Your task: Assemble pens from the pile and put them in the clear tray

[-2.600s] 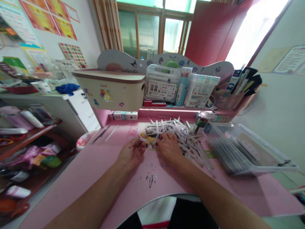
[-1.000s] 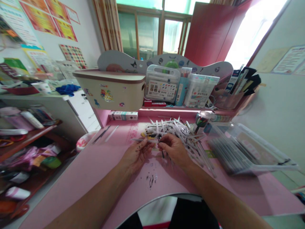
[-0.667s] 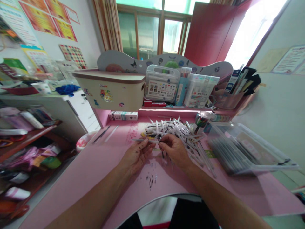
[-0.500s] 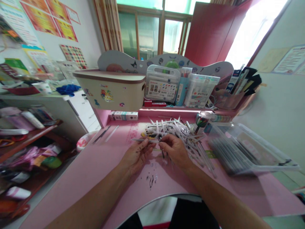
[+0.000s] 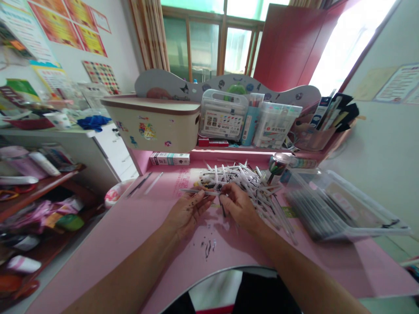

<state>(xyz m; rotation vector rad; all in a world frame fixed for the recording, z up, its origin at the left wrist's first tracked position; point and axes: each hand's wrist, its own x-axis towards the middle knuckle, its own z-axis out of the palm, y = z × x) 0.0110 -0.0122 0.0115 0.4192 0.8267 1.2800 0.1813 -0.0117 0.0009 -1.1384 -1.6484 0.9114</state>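
Note:
My left hand [image 5: 187, 212], specked with dark marks, is closed around a slim whitish pen [image 5: 189, 191] that lies across its fingertips. The pen's left end sticks out past the thumb. At its other end, the thumb and fingers of my right hand [image 5: 241, 208] pinch together; what exactly they grip there is partly hidden. Below the right fingers shows a thin dark stick-like piece [image 5: 224, 211]; whether it is held or lies behind I cannot tell. Just behind both hands spreads a heap of white pens and pen parts [image 5: 253, 185]. Dark ink smears [image 5: 208, 247] mark the desk between my forearms.
On the pink desk [image 5: 124, 244], a few loose thin sticks [image 5: 153, 182] lie at left. A clear plastic box [image 5: 363, 226] with slim grey contents stands at right, near a jar of pens [image 5: 278, 165]. A lidded cream bin [image 5: 153, 131] and marker cases [image 5: 224, 117] fill the shelf.
My right fingers have shifted slightly at the pen's right end. The left hand and the pen have hardly moved.

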